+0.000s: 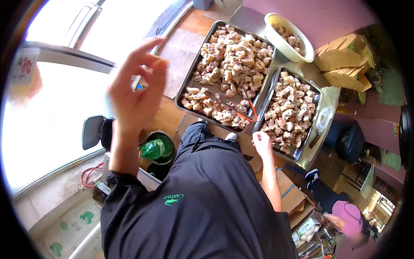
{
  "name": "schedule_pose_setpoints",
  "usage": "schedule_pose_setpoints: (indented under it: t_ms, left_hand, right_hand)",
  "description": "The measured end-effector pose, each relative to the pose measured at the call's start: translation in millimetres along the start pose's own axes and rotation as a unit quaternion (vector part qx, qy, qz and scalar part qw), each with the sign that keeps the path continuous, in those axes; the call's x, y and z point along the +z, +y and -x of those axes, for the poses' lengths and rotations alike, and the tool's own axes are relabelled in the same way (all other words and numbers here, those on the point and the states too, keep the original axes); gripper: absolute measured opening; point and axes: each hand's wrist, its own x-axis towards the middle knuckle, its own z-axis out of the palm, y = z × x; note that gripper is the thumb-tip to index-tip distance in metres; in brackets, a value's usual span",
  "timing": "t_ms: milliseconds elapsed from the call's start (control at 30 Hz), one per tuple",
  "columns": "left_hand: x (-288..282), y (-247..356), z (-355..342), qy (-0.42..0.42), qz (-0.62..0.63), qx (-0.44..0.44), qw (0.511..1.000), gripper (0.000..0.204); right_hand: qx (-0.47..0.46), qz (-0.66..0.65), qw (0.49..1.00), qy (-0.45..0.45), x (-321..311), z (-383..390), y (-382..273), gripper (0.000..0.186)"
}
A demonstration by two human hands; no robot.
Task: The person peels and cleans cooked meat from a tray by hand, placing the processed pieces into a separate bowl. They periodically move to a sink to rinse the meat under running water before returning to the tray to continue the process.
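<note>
My left hand [140,86] is raised to the left of the large metal tray [217,89], blurred, with its fingers apart and nothing visible in it. Chopped pale-skinned meat pieces [237,56] are heaped in that tray. Metal tongs [233,108] with orange-red handles lie across its near right part, away from both hands. A narrower metal tray [318,105] beside it is filled with similar meat pieces [288,110]. At this tray's near left edge, my right hand [262,141] has its fingers curled closed; whatever is inside them is hidden.
A cream basin [276,36] of meat stands behind the trays, with stacked cardboard boxes [343,56] to its right. A clear plastic bag [324,118] lies on the metal table's right side. Below left is a bucket [171,155] with a green bottle [154,149]. Another person [343,216] is at lower right.
</note>
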Motion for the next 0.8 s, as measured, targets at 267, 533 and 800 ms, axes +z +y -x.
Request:
schedule_pose_setpoints:
  t_ms: [267, 533, 800]
  left_hand:
    - [148.2, -147.4, 149.3, -0.268, 0.118, -0.312, 0.904, 0.018]
    - [251.1, -179.3, 165.7, -0.334, 0.118, -0.195, 0.915, 0.018]
    - [338.5, -169.3, 129.7, -0.327, 0.082, -0.116, 0.934, 0.053]
  right_hand:
    - [-0.057, 0.115, 0.984, 0.125, 22.3, -31.9, -138.6, 0.022]
    - [0.002, 0.098, 0.99, 0.1, 54.4, -18.9, -167.2, 0.02]
    - [0.068, 0.08, 0.989, 0.101, 82.3, 23.0, -164.7, 0.018]
